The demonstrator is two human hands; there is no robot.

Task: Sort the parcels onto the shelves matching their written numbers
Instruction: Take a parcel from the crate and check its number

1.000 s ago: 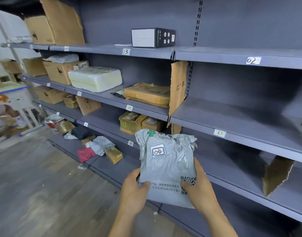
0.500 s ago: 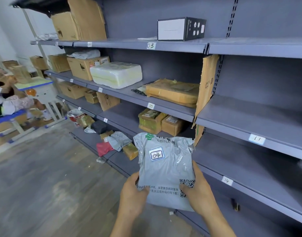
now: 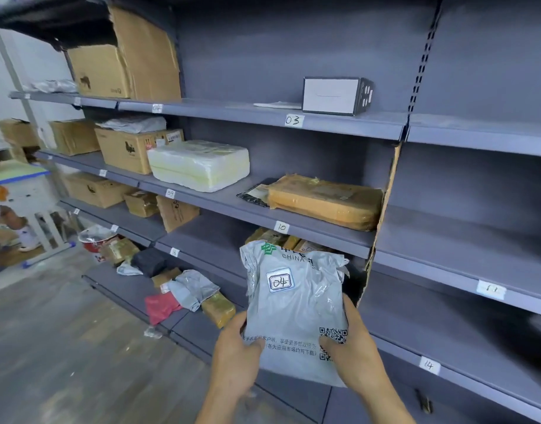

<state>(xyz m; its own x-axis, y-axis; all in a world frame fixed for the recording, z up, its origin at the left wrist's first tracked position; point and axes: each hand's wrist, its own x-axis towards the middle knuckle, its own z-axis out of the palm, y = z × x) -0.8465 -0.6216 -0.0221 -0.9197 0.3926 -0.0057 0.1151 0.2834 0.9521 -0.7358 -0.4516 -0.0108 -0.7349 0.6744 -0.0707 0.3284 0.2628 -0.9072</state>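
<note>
A grey plastic mailer parcel with a label reading 04 is upright in front of the shelves, low in the middle of the view. My left hand grips its lower left edge and my right hand grips its lower right edge, thumbs on the front. On the top shelf, a tag that looks like 04 sits on the edge at left, below large cardboard boxes. The tag 03 is to its right, under a black-and-white box.
Grey shelves carry tags 09, 10, 11 and 14. A white wrapped parcel and a brown flat parcel lie on the second shelf. Small parcels litter the bottom shelf. Wooden floor lies at left.
The view has swung left and upward along the shelves, bringing the top-left shelf and its tag into sight. Both hands still hold the parcel the same way.
</note>
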